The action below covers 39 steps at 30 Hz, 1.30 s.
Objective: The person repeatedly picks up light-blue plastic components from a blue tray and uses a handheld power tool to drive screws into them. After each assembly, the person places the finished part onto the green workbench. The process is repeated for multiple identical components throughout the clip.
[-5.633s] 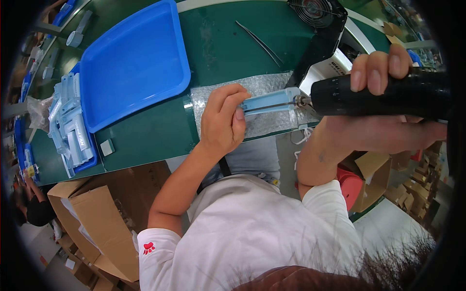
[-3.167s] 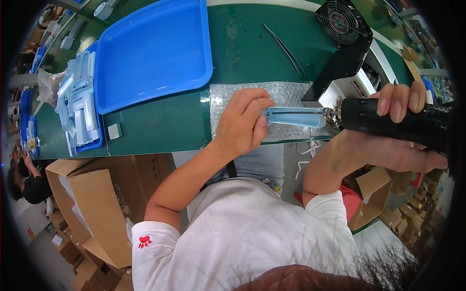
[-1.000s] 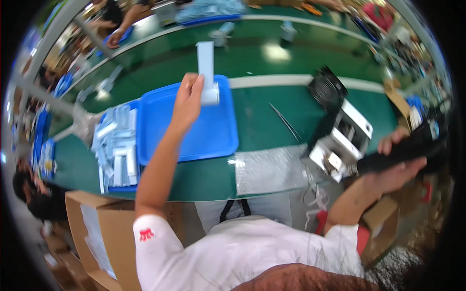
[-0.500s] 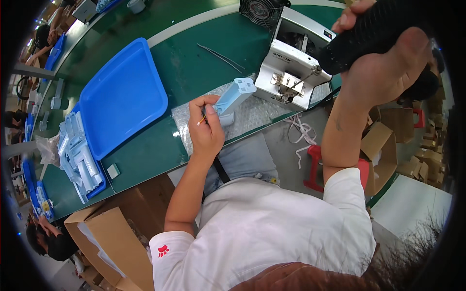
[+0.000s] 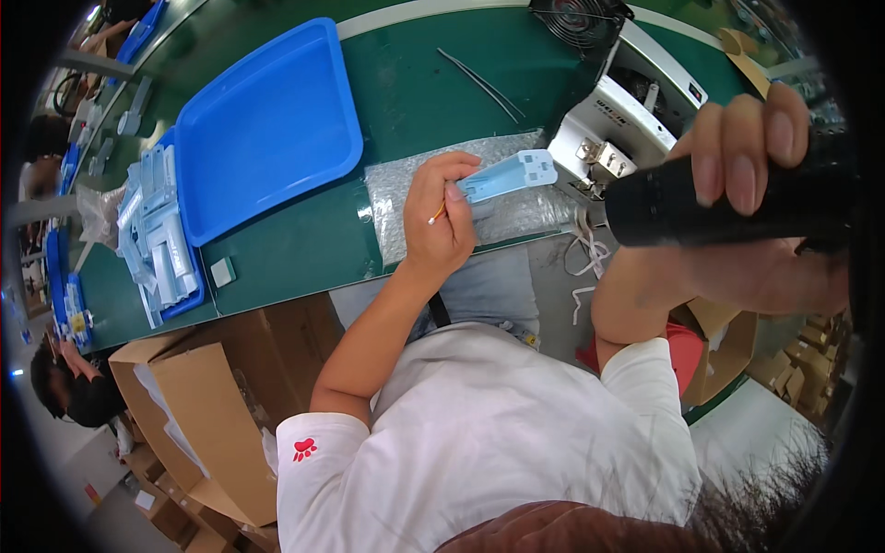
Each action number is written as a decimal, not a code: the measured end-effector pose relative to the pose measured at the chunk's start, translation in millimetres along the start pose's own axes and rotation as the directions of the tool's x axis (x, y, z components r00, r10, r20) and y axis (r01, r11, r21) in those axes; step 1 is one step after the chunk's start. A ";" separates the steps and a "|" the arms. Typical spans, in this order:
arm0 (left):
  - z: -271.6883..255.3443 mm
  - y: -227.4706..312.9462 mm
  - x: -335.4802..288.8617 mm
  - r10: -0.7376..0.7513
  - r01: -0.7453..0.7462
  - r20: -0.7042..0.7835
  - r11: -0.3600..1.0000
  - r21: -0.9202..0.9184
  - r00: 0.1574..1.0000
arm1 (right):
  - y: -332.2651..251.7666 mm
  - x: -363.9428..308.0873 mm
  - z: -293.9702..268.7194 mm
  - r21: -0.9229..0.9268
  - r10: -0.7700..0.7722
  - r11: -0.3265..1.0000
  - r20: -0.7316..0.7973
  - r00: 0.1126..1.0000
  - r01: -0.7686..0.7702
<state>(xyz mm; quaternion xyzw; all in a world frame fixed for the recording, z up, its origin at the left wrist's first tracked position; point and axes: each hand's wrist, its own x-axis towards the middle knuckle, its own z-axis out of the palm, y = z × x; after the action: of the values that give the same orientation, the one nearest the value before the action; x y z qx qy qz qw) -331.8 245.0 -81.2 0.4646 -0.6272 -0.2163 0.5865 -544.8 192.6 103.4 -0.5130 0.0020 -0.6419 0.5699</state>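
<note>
Left hand (image 5: 438, 217) grips pale-blue part (image 5: 507, 177); right hand (image 5: 737, 276), black cylindrical tool (image 5: 784, 205).

We find dark lettering (image 5: 612, 113) across the front of the silver machine (image 5: 577, 140) on the right of the bench (image 5: 410, 97), and a red paw-print emblem (image 5: 305, 450) on our white left sleeve (image 5: 327, 472). Marks on the black handheld tool (image 5: 668, 207), at the right, are too faint for us to read.

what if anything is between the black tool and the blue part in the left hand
Nothing visible: the gap between the black tool and the blue part in the left hand looks open. The silver box shows behind that gap; its clearance can't be judged.
</note>
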 end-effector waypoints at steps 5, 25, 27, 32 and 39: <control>-0.2 -2.5 0.2 0.013 -0.013 -0.013 1.000 -0.011 1.000 | 33.0 19.6 20.7 -0.194 -0.140 0.975 -0.167 0.976 0.107; -3.2 -5.2 1.8 0.024 -0.025 -0.018 1.000 -0.003 1.000 | 52.9 13.9 6.9 -0.358 -0.210 0.924 -0.171 0.963 0.138; -3.4 -2.5 1.6 0.028 -0.028 -0.004 0.999 -0.017 1.000 | 54.9 10.5 9.2 -0.307 -0.201 0.941 -0.161 0.966 0.144; -3.4 -1.5 1.6 0.081 -0.081 -0.015 0.997 0.010 0.997 | 52.7 7.3 3.8 -0.225 -0.143 0.967 -0.103 0.984 0.117; -2.4 2.2 -0.5 0.079 -0.079 -0.002 0.997 0.020 0.997 | 52.9 2.6 -13.6 -0.031 -0.065 0.998 -0.069 0.995 0.063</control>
<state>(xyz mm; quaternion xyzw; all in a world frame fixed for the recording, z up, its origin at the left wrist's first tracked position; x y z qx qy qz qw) -330.3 247.1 -79.2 0.4456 -0.6462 -0.1863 0.5909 -514.8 164.2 67.6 -0.4982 0.0148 -0.6774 0.5410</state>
